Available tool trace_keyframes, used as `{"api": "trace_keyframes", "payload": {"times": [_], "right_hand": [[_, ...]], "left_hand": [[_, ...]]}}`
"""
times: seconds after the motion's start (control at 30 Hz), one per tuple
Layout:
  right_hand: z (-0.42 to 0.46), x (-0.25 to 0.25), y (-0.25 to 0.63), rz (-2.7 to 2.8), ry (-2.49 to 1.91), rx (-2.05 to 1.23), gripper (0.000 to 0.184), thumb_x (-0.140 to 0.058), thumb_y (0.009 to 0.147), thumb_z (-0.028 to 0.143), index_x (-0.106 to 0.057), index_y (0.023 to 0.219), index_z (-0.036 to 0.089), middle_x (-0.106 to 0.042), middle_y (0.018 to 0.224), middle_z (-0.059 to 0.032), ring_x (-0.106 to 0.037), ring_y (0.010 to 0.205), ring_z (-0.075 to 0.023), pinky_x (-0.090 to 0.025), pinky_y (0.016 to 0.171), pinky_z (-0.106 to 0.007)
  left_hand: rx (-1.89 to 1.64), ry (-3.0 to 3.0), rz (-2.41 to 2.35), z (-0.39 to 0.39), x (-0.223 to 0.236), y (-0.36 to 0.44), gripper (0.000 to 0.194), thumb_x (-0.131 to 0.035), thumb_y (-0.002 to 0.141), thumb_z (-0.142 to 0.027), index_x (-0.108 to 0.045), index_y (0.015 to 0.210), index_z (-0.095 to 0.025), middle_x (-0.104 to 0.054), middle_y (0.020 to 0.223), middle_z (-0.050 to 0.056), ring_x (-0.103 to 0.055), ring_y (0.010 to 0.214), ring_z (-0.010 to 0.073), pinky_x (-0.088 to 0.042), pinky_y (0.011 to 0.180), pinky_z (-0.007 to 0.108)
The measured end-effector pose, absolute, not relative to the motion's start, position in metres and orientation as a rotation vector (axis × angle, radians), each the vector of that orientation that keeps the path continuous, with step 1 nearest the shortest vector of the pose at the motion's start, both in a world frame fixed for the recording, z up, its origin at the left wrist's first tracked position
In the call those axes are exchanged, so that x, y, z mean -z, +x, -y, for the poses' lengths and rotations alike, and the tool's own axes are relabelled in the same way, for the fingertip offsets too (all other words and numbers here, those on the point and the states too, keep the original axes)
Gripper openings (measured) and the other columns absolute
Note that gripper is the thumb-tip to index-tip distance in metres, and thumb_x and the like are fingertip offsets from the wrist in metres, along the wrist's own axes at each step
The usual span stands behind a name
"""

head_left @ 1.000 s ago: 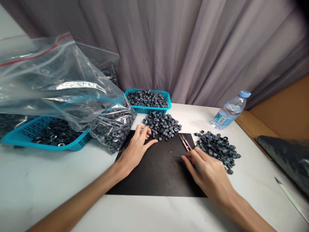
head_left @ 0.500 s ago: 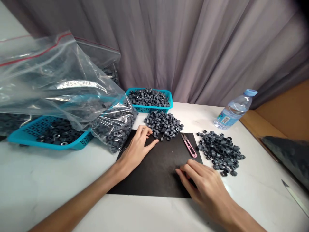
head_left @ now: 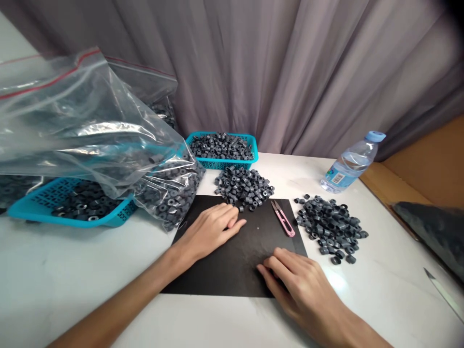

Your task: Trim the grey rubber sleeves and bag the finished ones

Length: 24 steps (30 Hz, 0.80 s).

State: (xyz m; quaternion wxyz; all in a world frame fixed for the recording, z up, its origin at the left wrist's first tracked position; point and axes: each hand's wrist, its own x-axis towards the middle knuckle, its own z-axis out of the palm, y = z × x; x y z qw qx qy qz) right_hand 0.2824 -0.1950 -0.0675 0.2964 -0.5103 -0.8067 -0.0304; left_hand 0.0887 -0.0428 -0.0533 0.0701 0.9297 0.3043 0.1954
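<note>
My left hand (head_left: 214,229) rests over the black mat (head_left: 232,270), by the near edge of a heap of small dark grey ring-shaped pieces (head_left: 246,186). Its fingers are curled under and its thumb points to the right; whatever they hold is hidden. On the right part of the mat is my right hand (head_left: 297,282), closed, with thumb and index finger close together. I cannot make out anything in its grip. Pink thread snips (head_left: 283,220) lie on the mat between the two heaps, blades pointing away. A second heap of grey pieces (head_left: 331,227) lies right of the mat.
A blue basket (head_left: 222,163) full of grey pieces stands behind the mat. At the left are another blue basket (head_left: 68,221) and a clear zip bag (head_left: 170,193) of pieces. A water bottle (head_left: 350,166), a cardboard box (head_left: 427,159) and a knife (head_left: 442,292) are at the right.
My left hand has drawn back slightly from the heap to the right, and its fingers have curled in. My right hand has shifted a little left and nearer to me, still closed.
</note>
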Motion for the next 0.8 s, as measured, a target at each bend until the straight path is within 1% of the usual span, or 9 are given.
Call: {"api": "trace_keyframes", "payload": {"times": [0.07,0.17,0.2,0.3,0.4,0.47,0.57,0.67,0.8], "right_hand": [[0.1947,0.0676,0.2824,2.149,-1.360,0.075,0.025,-0.045,0.106,0.019,-0.050,0.081,0.021,-0.057,0.073,-0.0002,-0.055,0.061,-0.0135,-0.037,0.058,-0.027],[0.1930,0.0690,0.2821,2.152,-1.363,0.067,0.024,-0.045,0.105,0.018,-0.051,0.082,0.021,-0.057,0.074,-0.0005,-0.056,0.062,-0.0140,-0.037,0.058,-0.027],[0.1925,0.0696,0.2821,2.155,-1.358,0.064,0.024,-0.045,0.105,0.018,-0.052,0.083,0.021,-0.058,0.074,-0.0006,-0.057,0.063,-0.0143,-0.038,0.059,-0.027],[0.1923,0.0712,0.2825,2.161,-1.346,0.054,0.022,-0.044,0.106,0.019,-0.053,0.086,0.021,-0.059,0.076,-0.0007,-0.058,0.065,-0.0149,-0.038,0.060,-0.028],[0.1938,0.0717,0.2835,2.156,-1.372,0.050,0.022,-0.044,0.106,0.020,-0.051,0.085,0.021,-0.059,0.076,-0.0002,-0.058,0.064,-0.0149,-0.037,0.059,-0.028],[0.1944,0.0715,0.2840,2.160,-1.386,0.046,0.022,-0.044,0.106,0.020,-0.051,0.085,0.021,-0.059,0.077,-0.0001,-0.057,0.064,-0.0150,-0.038,0.059,-0.029],[0.1940,0.0711,0.2834,2.170,-1.391,0.040,0.021,-0.045,0.106,0.020,-0.053,0.087,0.021,-0.060,0.077,0.0001,-0.057,0.065,-0.0151,-0.038,0.060,-0.029],[0.1928,0.0711,0.2815,2.167,-1.402,0.045,0.021,-0.044,0.106,0.021,-0.052,0.086,0.021,-0.060,0.078,0.0000,-0.057,0.065,-0.0149,-0.039,0.060,-0.029],[0.1924,0.0717,0.2801,2.173,-1.394,0.034,0.022,-0.043,0.106,0.021,-0.051,0.086,0.021,-0.060,0.078,-0.0002,-0.058,0.066,-0.0149,-0.039,0.061,-0.029]], "left_hand": [[-0.513,2.842,-0.829,0.0435,0.0526,0.0901,0.028,-0.056,0.101,-0.031,-0.047,0.076,-0.022,-0.056,0.077,-0.002,-0.058,0.077,0.0179,-0.047,0.078,0.033],[-0.496,2.874,-0.839,0.0429,0.0529,0.0887,0.012,-0.052,0.103,-0.028,-0.056,0.094,-0.022,-0.061,0.094,0.002,-0.061,0.090,0.0221,-0.049,0.088,0.039],[-0.498,2.878,-0.848,0.0424,0.0531,0.0876,0.011,-0.049,0.104,-0.026,-0.057,0.098,-0.021,-0.062,0.098,0.004,-0.061,0.094,0.0230,-0.050,0.091,0.041],[-0.513,2.875,-0.862,0.0410,0.0543,0.0841,0.014,-0.044,0.104,-0.020,-0.058,0.105,-0.021,-0.061,0.105,0.006,-0.060,0.103,0.0239,-0.051,0.096,0.042],[-0.540,2.855,-0.868,0.0398,0.0571,0.0827,0.019,-0.044,0.104,-0.020,-0.059,0.116,-0.022,-0.060,0.113,0.007,-0.059,0.114,0.0241,-0.050,0.102,0.042],[-0.570,2.831,-0.863,0.0391,0.0593,0.0833,0.025,-0.043,0.105,-0.021,-0.059,0.124,-0.024,-0.059,0.118,0.007,-0.058,0.119,0.0235,-0.050,0.105,0.042],[-0.588,2.789,-0.852,0.0391,0.0611,0.0860,0.034,-0.041,0.106,-0.020,-0.057,0.134,-0.029,-0.059,0.119,0.006,-0.059,0.120,0.0227,-0.052,0.106,0.041],[-0.622,2.747,-0.868,0.0409,0.0607,0.0881,0.035,-0.042,0.105,-0.019,-0.058,0.134,-0.029,-0.062,0.119,0.005,-0.061,0.119,0.0222,-0.051,0.109,0.042],[-0.721,2.709,-0.911,0.0432,0.0610,0.0874,0.030,-0.044,0.104,-0.019,-0.057,0.131,-0.028,-0.064,0.121,0.005,-0.062,0.120,0.0219,-0.050,0.111,0.043]]}}
